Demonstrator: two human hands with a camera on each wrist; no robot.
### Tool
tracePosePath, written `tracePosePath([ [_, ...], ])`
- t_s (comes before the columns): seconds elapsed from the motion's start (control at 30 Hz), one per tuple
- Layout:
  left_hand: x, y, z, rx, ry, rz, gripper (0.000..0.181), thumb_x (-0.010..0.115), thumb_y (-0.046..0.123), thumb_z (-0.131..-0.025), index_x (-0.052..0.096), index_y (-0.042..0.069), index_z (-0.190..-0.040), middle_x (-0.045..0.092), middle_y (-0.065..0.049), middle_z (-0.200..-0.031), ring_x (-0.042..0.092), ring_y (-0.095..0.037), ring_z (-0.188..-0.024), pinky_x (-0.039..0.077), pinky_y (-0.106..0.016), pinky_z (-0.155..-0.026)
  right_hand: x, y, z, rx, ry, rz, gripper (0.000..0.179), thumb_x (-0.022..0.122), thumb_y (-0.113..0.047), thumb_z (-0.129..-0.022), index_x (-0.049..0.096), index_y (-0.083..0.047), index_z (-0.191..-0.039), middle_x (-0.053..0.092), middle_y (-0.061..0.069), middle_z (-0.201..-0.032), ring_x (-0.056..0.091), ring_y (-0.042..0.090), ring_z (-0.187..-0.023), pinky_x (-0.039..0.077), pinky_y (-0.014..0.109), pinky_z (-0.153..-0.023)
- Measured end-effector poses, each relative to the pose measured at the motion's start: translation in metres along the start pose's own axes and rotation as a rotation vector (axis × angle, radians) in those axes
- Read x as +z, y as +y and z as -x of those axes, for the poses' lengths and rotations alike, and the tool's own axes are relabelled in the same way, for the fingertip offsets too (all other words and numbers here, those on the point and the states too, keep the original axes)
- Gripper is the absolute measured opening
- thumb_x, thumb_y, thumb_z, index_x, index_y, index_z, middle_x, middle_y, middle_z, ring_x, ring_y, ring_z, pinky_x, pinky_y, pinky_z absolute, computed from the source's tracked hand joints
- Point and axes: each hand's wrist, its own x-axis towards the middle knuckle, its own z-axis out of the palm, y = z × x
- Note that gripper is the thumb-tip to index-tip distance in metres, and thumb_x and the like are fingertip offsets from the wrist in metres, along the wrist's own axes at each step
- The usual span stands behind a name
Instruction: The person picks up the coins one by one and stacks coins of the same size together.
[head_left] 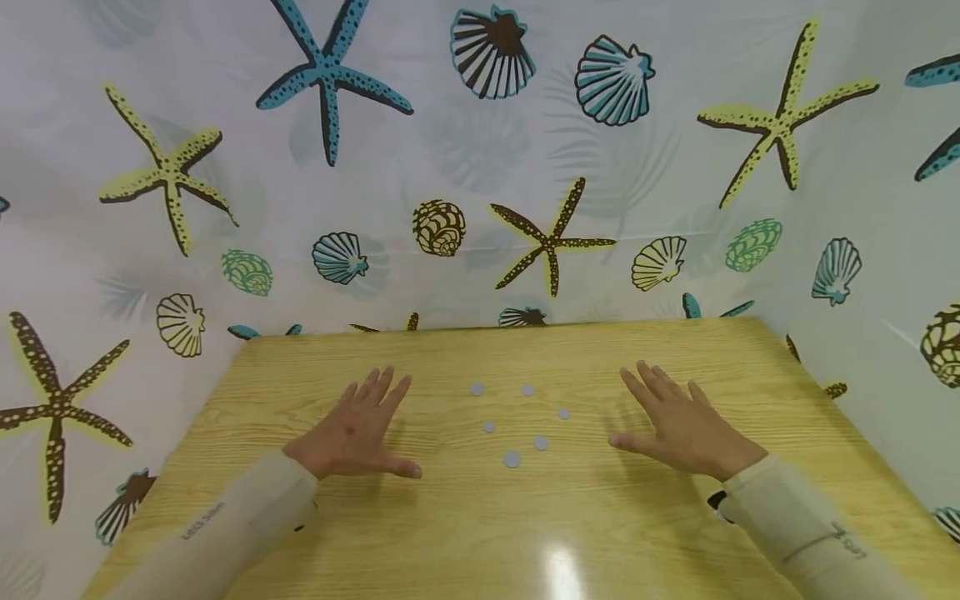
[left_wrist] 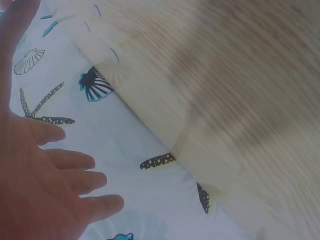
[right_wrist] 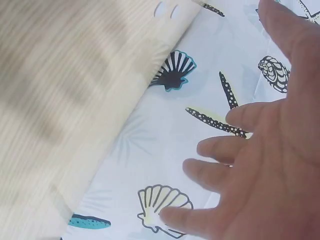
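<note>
Several small, flat, grey discs that look like coins lie loosely scattered on the wooden table, among them a larger disc (head_left: 512, 459) at the front and a smaller disc (head_left: 564, 414) at the right. To their left, my left hand (head_left: 356, 437) hovers over the table with fingers straight and spread, holding nothing. On the other side, my right hand (head_left: 678, 425) is held up the same way, palm down, thumb towards the discs. Neither hand touches a disc. Both wrist views show the extended fingers (left_wrist: 85, 180) and fingers (right_wrist: 210, 175) with nothing in them.
The light wooden table (head_left: 420, 533) extends beneath both hands. A white cloth (head_left: 480, 167) printed with starfish and shells hangs behind it and along both sides. Two of the pale discs (right_wrist: 160, 9) show near the table edge in the right wrist view.
</note>
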Motion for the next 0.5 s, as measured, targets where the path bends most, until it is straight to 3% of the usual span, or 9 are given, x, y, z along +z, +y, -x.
tracePosePath([
  [0.23,0.009,0.008,-0.004,0.058,-0.013,0.097,0.117,0.066,0.070,-0.066,0.014,0.007,-0.149,0.009,-0.019,-0.153,0.009,-0.036,-0.139,0.015,-0.054,-0.108,0.011,-0.003,-0.005,-0.075,0.038,-0.026,0.093,0.049,-0.066,-0.083,0.021,-0.006,-0.148,0.019,0.021,-0.151,0.022,0.039,-0.135,0.017,0.061,-0.103],
  [0.5,0.021,0.013,-0.007,0.069,0.012,0.203,0.112,0.070,0.066,-0.065,0.018,0.013,-0.149,0.014,-0.013,-0.153,0.022,-0.033,-0.137,0.031,-0.052,-0.102,0.018,-0.009,-0.008,-0.099,0.030,-0.113,0.089,0.056,-0.060,-0.083,0.024,-0.008,-0.147,0.022,0.013,-0.151,0.027,0.035,-0.134,0.030,0.057,-0.100],
])
